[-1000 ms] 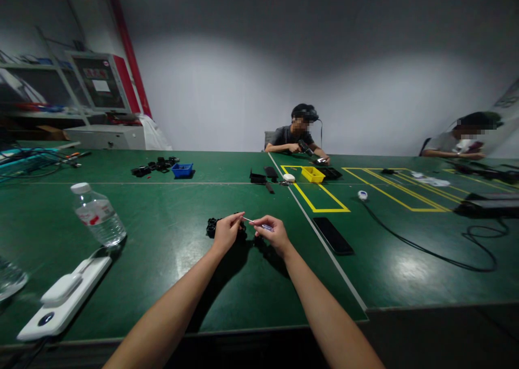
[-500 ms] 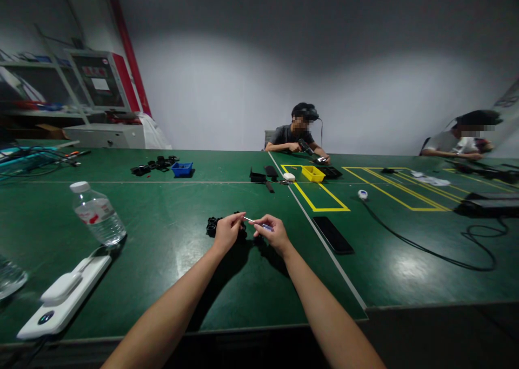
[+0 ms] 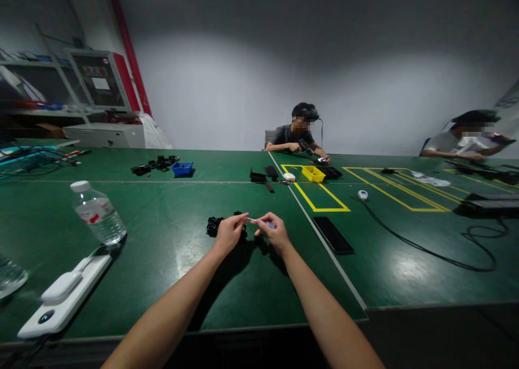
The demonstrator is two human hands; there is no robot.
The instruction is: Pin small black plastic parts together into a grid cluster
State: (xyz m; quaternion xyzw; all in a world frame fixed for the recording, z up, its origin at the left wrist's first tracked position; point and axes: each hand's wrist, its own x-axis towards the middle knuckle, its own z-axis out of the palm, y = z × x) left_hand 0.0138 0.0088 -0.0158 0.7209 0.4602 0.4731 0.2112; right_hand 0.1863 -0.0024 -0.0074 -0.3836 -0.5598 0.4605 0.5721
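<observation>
Slim tool: the slim tool (image 3: 252, 219) lies across the gap between the hands, above the green table (image 3: 146, 266), well in from its near edge; bare metal shows between the fingertips.
Left hand: the left hand (image 3: 229, 234) has thumb and forefinger closed at the metal end, apparently pinching it; at this size I can't tell whether a tiny piece sits there too.
Right hand: the right hand (image 3: 277, 234) is clamped on the purplish handle, apart from the left.
Tip control: best to let the left fingertips guide the metal end and hold steady, while the right supplies any turn or push, gently and in line with the shaft.
Black parts: the black cluster (image 3: 213, 226) sits beside the left hand, and the small dark parts (image 3: 260, 241) lie under the right; working low over them would make a dropped piece easy to find, though a stray knuckle could scatter them toward the table's near edge.
Bare metal, against half a second ago: less shaft shows, the left fingertips having shifted slightly toward the right hand.
Far right edge: a co-worker (image 3: 454, 142) now has an arm stretched outward; it was tucked in.
</observation>
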